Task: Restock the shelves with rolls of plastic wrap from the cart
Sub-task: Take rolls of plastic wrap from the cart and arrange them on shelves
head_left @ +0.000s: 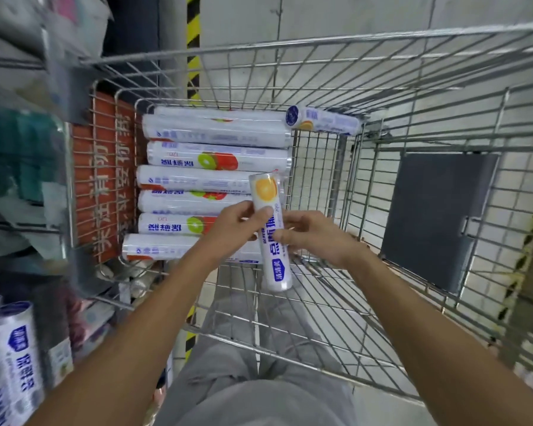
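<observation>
Item: silver wire-mesh cart (pixel 320 47), seen from above; all positions are given from it.

- Short white cylindrical roll of plastic wrap with an orange-slice print and blue label (pixel 277 269): held above the cart's near-left part, standing nearly on end and slightly tilted.
- Left hand (pixel 231 229): grips the roll's left side, thumb laid across the front, fingers curled behind.
- Right hand (pixel 317 238): grips the roll's right side, fingers curled round it.
- Long white rolls with kiwi-and-red fruit print (pixel 216 155): stacked crosswise in the cart's left compartment.
- One more short white roll with a blue end cap (pixel 323 119): lying at the cart's far edge.
- Orange-red plastic panel with characters (pixel 105 179): on the cart's left wall.
- Dark grey flat panel (pixel 434 219): on the cart's right wall.
- White blue-labelled rolls on a shelf (pixel 13 358): outside the cart, near left.
</observation>
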`<action>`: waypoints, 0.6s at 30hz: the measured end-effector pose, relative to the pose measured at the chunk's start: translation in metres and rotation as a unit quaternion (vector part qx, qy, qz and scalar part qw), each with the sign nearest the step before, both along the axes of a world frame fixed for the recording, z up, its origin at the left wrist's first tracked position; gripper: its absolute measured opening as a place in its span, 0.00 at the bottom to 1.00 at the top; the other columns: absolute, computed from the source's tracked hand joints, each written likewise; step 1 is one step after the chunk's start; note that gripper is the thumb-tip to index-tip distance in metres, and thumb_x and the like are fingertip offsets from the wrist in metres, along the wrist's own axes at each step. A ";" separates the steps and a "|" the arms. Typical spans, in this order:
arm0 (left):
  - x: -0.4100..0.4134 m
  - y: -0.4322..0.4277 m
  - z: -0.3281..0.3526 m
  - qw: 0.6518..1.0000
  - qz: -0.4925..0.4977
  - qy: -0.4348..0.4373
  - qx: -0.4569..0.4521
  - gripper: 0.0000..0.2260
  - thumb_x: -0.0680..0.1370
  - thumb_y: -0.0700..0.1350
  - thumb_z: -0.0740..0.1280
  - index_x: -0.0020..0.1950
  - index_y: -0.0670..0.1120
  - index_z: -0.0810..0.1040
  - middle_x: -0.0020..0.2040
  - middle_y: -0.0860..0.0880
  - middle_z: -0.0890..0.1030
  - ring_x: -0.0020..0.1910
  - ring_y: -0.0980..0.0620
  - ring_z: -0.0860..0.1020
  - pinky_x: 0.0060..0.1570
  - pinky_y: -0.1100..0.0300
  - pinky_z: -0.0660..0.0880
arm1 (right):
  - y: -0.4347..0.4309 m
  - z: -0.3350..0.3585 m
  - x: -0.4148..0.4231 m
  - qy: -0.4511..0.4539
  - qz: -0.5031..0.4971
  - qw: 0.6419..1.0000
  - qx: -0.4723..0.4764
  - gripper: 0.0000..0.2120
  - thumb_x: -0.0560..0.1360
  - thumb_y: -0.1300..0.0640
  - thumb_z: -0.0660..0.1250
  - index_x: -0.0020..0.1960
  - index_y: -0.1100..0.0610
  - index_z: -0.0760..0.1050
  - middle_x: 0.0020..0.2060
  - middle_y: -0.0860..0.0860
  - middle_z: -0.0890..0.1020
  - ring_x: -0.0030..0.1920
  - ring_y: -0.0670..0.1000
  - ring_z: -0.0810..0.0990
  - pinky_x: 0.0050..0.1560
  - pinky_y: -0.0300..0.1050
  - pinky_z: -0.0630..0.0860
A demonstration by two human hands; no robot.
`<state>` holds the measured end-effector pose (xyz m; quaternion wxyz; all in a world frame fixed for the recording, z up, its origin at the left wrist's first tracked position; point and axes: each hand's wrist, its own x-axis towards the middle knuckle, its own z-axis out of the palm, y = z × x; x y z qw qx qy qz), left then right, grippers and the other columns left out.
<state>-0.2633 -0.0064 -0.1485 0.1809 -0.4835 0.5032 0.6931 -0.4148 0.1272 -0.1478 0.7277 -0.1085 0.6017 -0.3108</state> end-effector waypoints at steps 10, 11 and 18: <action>0.004 -0.020 -0.023 0.993 0.095 -0.032 0.064 0.11 0.81 0.49 0.68 0.59 0.45 0.80 0.53 0.46 0.87 0.50 0.47 0.86 0.50 0.55 0.83 | -0.044 -0.071 -0.091 0.427 -0.068 0.900 0.055 0.26 0.75 0.50 0.75 0.70 0.54 0.74 0.63 0.48 0.80 0.60 0.47 0.79 0.66 0.49 0.76; 0.005 -0.022 -0.028 0.993 0.099 -0.034 0.060 0.13 0.80 0.51 0.68 0.60 0.45 0.81 0.54 0.45 0.86 0.52 0.46 0.86 0.54 0.51 0.82 | -0.050 -0.083 -0.102 0.465 -0.066 0.881 0.057 0.28 0.74 0.51 0.76 0.71 0.54 0.73 0.65 0.49 0.79 0.63 0.48 0.78 0.67 0.48 0.75; 0.014 -0.026 -0.048 0.990 0.120 -0.047 0.062 0.14 0.81 0.52 0.68 0.62 0.44 0.81 0.55 0.46 0.86 0.54 0.46 0.85 0.62 0.45 0.79 | -0.076 -0.138 -0.124 0.624 0.150 0.764 0.067 0.28 0.75 0.51 0.75 0.70 0.55 0.69 0.65 0.55 0.75 0.64 0.57 0.74 0.61 0.53 0.73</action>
